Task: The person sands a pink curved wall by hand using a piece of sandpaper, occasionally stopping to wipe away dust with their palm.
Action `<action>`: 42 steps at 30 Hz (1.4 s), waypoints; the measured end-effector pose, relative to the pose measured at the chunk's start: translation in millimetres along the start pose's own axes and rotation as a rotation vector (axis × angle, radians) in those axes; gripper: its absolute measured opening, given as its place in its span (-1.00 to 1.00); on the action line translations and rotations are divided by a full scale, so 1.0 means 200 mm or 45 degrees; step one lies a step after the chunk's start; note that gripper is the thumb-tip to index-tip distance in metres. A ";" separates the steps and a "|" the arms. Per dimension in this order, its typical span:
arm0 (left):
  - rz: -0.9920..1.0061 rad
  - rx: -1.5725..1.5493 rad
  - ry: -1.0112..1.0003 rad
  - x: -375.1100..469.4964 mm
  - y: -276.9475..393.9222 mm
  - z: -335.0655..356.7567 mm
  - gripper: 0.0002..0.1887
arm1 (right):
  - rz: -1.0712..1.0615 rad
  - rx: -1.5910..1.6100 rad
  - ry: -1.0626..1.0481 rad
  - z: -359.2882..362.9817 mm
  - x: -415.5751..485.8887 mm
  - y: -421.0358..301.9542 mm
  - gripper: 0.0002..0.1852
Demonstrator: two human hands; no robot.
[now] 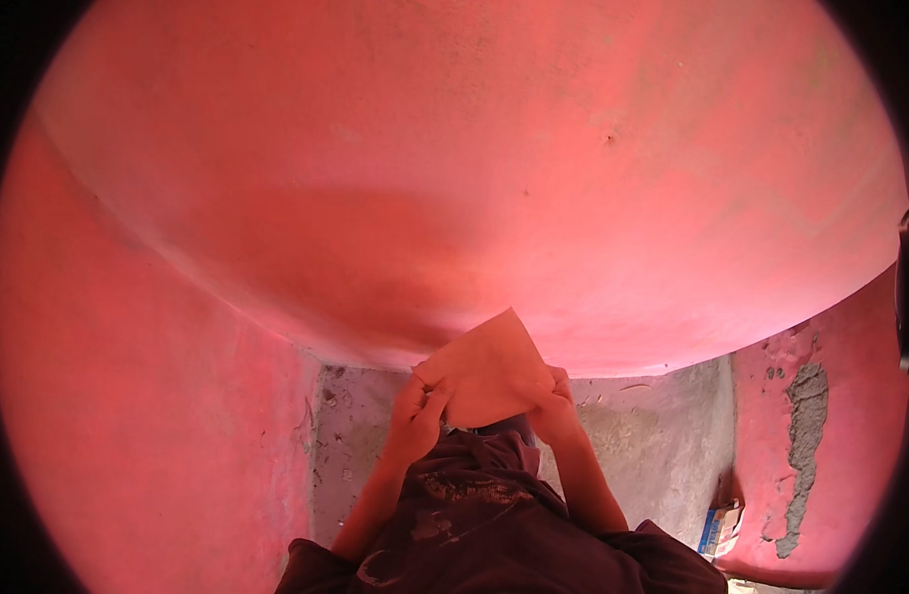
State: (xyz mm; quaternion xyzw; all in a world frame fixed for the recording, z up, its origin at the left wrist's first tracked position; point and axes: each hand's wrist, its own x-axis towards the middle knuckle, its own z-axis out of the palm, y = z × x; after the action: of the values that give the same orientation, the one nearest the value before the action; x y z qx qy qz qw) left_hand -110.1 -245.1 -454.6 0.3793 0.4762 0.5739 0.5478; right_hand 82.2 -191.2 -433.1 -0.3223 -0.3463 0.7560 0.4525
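A thin, roughly square sheet, perhaps paper or sandpaper, is held tilted in front of my body, one corner pointing up toward the pink wall. My left hand pinches its left side, with the thumb on the near face. At its lower right side, my right hand grips the edge between thumb and fingers. The sheet looks orange in the reddish light; its exact material cannot be told. My dark shirt, with pale smears, is below both hands.
A pink wall rises in front, with another pink wall at left. The right wall bears a rough grey patch. A small blue and white box stands on the worn concrete floor at its foot.
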 end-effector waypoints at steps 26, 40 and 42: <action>-0.011 0.087 -0.084 -0.03 0.15 -0.02 -0.70 | -0.110 -0.488 -0.096 0.00 -0.01 -0.14 -0.86; -0.106 0.010 -0.081 -0.05 0.24 0.00 -0.66 | -0.147 -0.441 -0.117 -0.03 -0.03 -0.14 -0.82; -0.104 -0.028 -0.075 -0.06 0.22 -0.02 -0.65 | -0.143 -0.459 -0.097 -0.03 -0.03 -0.14 -0.82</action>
State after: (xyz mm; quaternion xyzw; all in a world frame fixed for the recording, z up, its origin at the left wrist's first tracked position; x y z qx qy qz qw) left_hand -125.5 -254.4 -412.0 0.3704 0.4684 0.5448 0.5887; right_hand 101.5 -186.8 -412.5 -0.3494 -0.5105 0.6668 0.4155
